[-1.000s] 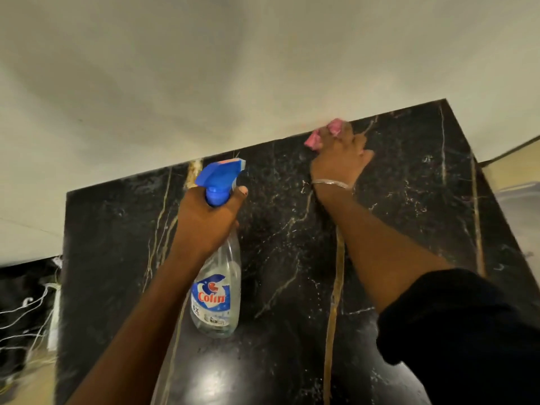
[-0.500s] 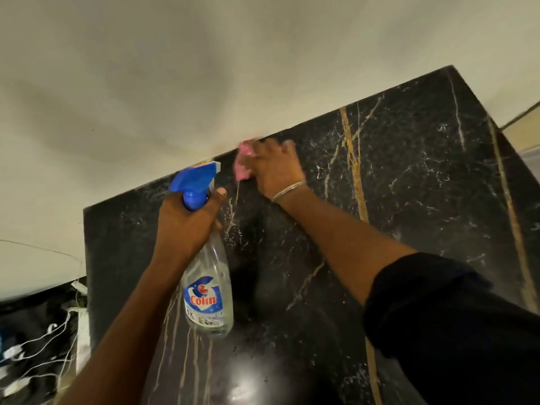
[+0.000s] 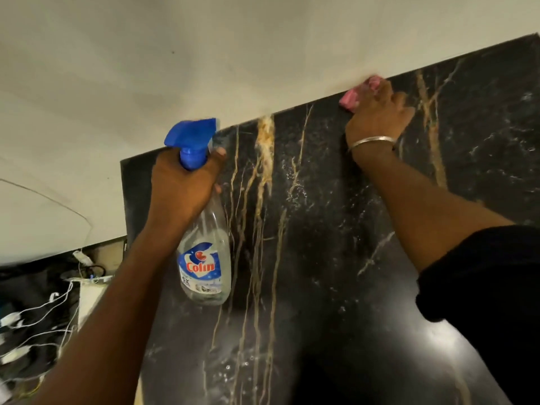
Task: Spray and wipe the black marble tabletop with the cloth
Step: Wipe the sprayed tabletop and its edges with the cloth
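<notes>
The black marble tabletop [image 3: 321, 258] with gold and white veins fills the lower right of the head view. My left hand [image 3: 181, 188] grips the neck of a clear spray bottle [image 3: 204, 258] with a blue trigger head and a Colin label, held above the table's left part. My right hand [image 3: 377, 118] presses a pink cloth [image 3: 355, 95] against the table's far edge, where it meets the wall. Most of the cloth is hidden under my fingers. A metal bangle sits on that wrist.
A pale wall [image 3: 204, 54] runs along the table's far edge. To the left, below the table's side edge, white cables and plugs [image 3: 38, 317] lie in a dark area. A bright light glare [image 3: 438, 343] reflects on the marble near me.
My right hand slid the pink cloth left along the far edge, then back to the right. The left hand kept its hold on the spray bottle, and the camera shifted.
</notes>
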Motion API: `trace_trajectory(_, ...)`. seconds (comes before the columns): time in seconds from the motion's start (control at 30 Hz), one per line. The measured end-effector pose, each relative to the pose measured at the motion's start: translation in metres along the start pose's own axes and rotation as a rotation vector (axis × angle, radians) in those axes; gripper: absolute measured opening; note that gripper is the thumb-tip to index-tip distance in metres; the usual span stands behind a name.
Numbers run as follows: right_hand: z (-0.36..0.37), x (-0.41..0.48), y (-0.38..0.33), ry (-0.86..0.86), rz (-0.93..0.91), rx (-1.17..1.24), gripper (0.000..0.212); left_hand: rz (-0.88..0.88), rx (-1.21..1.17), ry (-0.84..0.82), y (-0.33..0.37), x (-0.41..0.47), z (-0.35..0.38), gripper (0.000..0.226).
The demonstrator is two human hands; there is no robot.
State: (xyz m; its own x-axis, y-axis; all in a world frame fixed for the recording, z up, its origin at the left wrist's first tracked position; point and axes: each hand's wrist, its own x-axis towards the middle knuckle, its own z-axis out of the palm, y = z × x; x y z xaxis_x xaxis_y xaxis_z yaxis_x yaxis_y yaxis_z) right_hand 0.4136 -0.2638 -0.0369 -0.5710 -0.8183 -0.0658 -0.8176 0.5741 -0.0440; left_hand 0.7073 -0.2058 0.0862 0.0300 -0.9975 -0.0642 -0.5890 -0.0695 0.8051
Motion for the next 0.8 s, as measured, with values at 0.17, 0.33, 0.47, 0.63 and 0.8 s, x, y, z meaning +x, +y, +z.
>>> trace_trajectory(0.17, 0.014, -0.087, -0.126, -0.016, -0.221, 0.086, 0.059, -0.036, 0.014, 0.05, -0.038, -0.002, -0.052, 0.033)
trace_trajectory(0.33, 0.026, -0.157, -0.237, -0.011, -0.284, 0.125, 0.059, -0.101, 0.022, 0.092, -0.075, -0.008, -0.112, 0.031)
trace_trajectory(0.47, 0.032, -0.196, -0.29, -0.006, -0.378, 0.088, 0.059, -0.143, 0.041, 0.121, -0.106, -0.014, -0.156, 0.036)
trace_trajectory(0.63, 0.034, -0.241, -0.356, -0.02, -0.632, 0.06, 0.051, -0.2, 0.043, 0.176, -0.137, -0.024, -0.196, 0.032)
trace_trajectory(0.8, 0.039, -0.25, -0.38, -0.02, -0.875, -0.023, 0.045, -0.206, 0.038, 0.213, -0.153, -0.031, -0.212, 0.03)
